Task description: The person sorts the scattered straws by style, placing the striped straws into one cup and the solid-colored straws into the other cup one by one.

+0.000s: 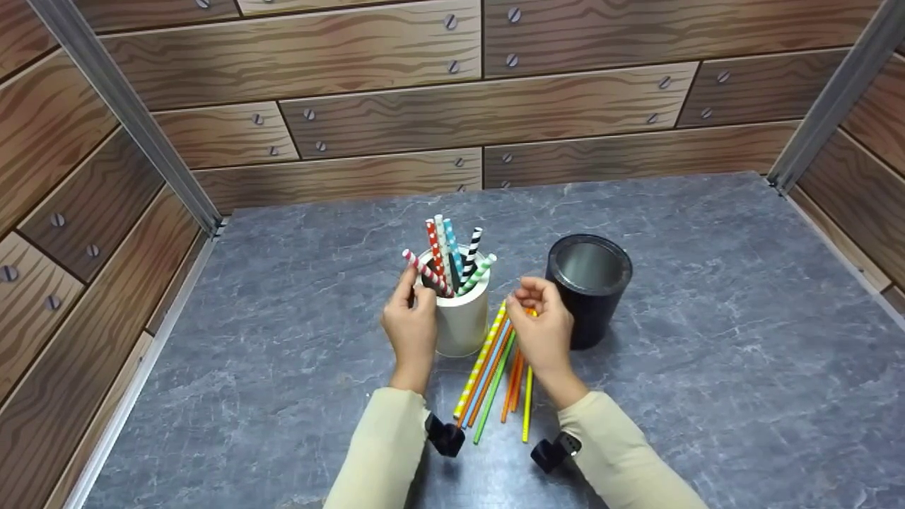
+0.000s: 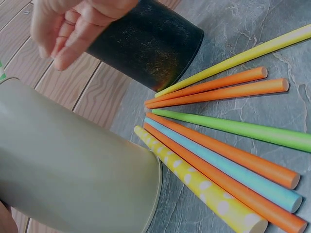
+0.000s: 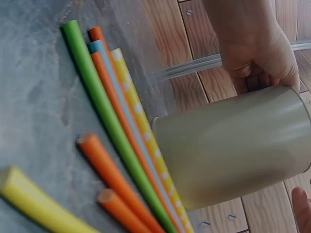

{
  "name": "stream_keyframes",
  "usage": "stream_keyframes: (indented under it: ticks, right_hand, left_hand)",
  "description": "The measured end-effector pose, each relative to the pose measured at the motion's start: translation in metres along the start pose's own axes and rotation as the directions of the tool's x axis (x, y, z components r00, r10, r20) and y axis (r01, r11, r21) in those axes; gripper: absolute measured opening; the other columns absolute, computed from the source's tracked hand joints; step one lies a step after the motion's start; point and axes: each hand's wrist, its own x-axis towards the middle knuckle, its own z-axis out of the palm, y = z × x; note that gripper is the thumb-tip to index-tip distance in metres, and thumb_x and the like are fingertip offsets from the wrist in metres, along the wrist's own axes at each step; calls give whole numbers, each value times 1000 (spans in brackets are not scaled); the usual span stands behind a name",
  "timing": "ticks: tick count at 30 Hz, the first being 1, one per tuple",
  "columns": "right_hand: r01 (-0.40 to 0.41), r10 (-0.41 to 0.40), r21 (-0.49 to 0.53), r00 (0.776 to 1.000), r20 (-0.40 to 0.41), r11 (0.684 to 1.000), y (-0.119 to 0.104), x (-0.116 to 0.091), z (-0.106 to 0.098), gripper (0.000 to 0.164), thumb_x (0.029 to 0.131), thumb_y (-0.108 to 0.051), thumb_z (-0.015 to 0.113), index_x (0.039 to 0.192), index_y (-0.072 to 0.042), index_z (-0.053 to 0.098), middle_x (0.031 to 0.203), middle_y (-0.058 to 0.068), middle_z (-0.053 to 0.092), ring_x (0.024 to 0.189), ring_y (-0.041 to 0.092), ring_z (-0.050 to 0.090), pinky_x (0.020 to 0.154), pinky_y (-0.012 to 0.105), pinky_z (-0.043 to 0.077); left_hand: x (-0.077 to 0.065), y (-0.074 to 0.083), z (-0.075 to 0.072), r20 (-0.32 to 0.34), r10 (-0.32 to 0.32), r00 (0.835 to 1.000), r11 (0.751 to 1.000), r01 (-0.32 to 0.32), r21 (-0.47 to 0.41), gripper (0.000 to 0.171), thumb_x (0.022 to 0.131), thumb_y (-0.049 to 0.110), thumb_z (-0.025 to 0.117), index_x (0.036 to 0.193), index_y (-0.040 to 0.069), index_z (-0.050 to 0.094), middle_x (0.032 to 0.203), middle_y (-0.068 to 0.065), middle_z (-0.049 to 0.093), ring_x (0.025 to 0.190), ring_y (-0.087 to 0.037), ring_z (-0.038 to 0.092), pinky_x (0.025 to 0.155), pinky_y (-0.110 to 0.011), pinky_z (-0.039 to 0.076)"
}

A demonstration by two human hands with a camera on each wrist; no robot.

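Note:
My left hand (image 1: 412, 329) grips the white cup (image 1: 463, 329) at its left side, thumb at the rim. Several patterned paper straws (image 1: 435, 244) stand in that cup, among them a black-striped straw (image 1: 472, 247) and a green-striped straw (image 1: 478, 273). My right hand (image 1: 543, 329) hovers over the far ends of the loose straws (image 1: 502, 360), fingers loosely bent with nothing visible between them. Those straws lie fanned out: a dotted yellow straw (image 2: 194, 182), a green straw (image 2: 233, 126), a blue straw (image 2: 228, 165), a plain yellow straw (image 2: 233, 60) and several orange ones.
A black cup (image 1: 590, 318) stands upright just right of my right hand, its mouth facing up. The grey marbled table (image 1: 721, 339) is enclosed by wood-patterned walls (image 1: 382, 56) at the back and sides.

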Motion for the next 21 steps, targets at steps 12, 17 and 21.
stream_keyframes:
  ticks: [12,17,21]
  right_hand:
    - [-175,232,-268,952,198,947,19,-6,-3,35,71,-2,66,104,7,62,85,16,68,75,22,64,66,23,50]
    - [-275,354,-295,899,259,915,27,-6,-2,37,71,-2,65,106,10,61,83,15,68,66,15,62,59,24,50]
    - [-377,435,-240,855,282,895,32,-6,1,39,72,1,63,109,12,59,83,16,67,60,11,59,56,25,52]
  left_hand:
    - [1,0,1,-21,1,1000,1000,-1,7,40,75,2,54,114,2,65,112,-12,65,75,-16,54,62,-22,42]
    - [0,1,1,-24,-1,1000,1000,1,1,40,75,2,54,114,2,65,111,-12,66,73,-16,53,61,-20,41]
    - [0,1,1,-26,-1,1000,1000,1,-4,41,75,2,54,114,2,65,111,-13,66,73,-16,53,60,-19,40]
